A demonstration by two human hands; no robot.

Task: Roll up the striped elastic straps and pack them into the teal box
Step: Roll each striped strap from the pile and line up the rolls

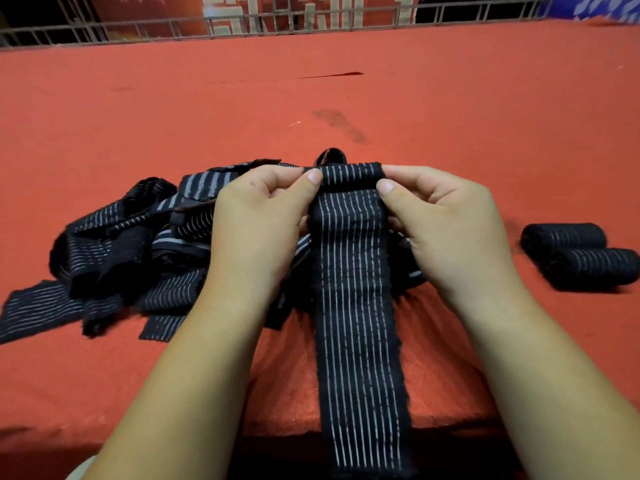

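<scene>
The striped strap [356,289] runs off the near frame edge, its rolled far end hiding the lower fingers. The left hand [259,223] and right hand [446,223] pinch that roll, thumbs on top, above the red cloth [450,109]; loose straps [131,244] lie left, two rolled straps [578,258] right.

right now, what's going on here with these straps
A person's left hand and right hand pinch the rolled top end of a striped strap, whose tail runs back over the red table edge. A loose pile of straps lies at left; two finished rolls sit at right.
</scene>
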